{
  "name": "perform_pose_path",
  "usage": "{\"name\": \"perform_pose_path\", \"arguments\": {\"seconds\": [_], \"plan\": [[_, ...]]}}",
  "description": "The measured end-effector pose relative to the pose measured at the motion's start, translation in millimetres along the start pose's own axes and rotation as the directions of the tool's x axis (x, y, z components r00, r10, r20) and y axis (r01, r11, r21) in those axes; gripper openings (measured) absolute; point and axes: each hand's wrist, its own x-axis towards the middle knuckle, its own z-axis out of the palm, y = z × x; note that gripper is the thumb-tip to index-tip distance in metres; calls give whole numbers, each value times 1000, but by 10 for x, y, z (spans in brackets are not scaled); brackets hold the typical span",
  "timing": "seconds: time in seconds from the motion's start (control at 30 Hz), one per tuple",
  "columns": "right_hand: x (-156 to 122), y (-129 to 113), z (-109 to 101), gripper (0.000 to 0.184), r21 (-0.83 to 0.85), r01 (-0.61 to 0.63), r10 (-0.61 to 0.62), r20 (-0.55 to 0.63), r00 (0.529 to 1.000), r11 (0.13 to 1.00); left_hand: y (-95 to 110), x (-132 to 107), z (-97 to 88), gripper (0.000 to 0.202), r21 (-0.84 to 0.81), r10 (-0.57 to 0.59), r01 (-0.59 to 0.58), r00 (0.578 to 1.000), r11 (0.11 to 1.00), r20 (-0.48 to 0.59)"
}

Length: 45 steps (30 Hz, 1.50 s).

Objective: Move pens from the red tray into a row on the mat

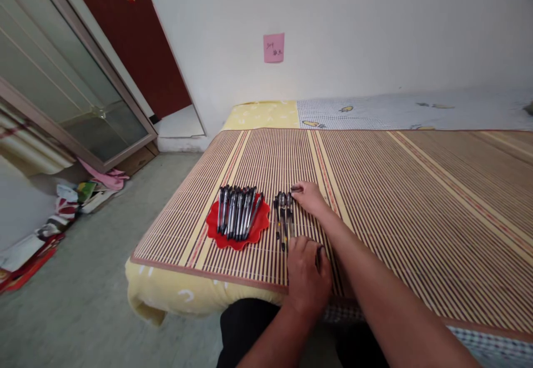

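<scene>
My left hand (307, 268) is curled low over the mat, near the lower ends of a short row of pens (283, 221). A dark tip shows between its thumb and fingers; the rest is hidden. My right hand (310, 197) pinches a small black piece (296, 188), possibly part of a pen, at the upper end of the same row. The pens in the row have black and clear parts and lie side by side. To their left, a red scalloped plate (211, 228) carries several clear pens with black caps (237, 212), their upper ends over its rim.
A striped bamboo mat (416, 218) covers the bed, with yellow cloth (195, 296) hanging at the front edge. Behind is a white wall with a pink note (273, 48). A glass-panelled door (70, 62) and items piled on the floor (54, 218) are at left.
</scene>
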Motion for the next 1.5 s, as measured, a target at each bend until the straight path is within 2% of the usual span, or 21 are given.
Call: {"name": "perform_pose_path", "arguments": {"seconds": [0.17, 0.4, 0.73, 1.0, 1.17, 1.3, 1.4, 1.5], "plan": [[-55, -43, 11, 21, -85, 12, -10, 22, 1000, 996, 6, 3, -9, 19, 17, -5, 5, 1000, 1000, 2], [-98, -103, 12, 19, -108, -14, 19, 47, 999, 994, 9, -1, -3, 20, 9, -13, 13, 1000, 1000, -1], [-118, -97, 19, 19, -51, 0, 1, 36, 999, 999, 21, 14, -16, 20, 19, -11, 11, 1000, 1000, 1], [-135, -93, 6, 19, 67, -42, 37, 64, 997, 997, 19, 10, -9, 20, 15, -8, 8, 1000, 1000, 1], [-227, -69, -99, 19, 92, -41, 37, 44, 998, 995, 28, 16, -20, 20, 13, -5, 5, 1000, 1000, -1], [-391, 33, -262, 18, -52, 16, -17, -21, 1000, 999, 40, 7, -10, 18, -38, 51, -50, 998, 998, 23], [-540, 104, -327, 24, -164, 52, -40, 75, 996, 985, 57, -6, -8, 15, -97, 89, -83, 994, 992, 56], [-677, 125, -317, 35, -171, 68, -35, 187, 982, 983, 66, -7, -27, 14, -129, 88, -81, 995, 988, 54]]}}
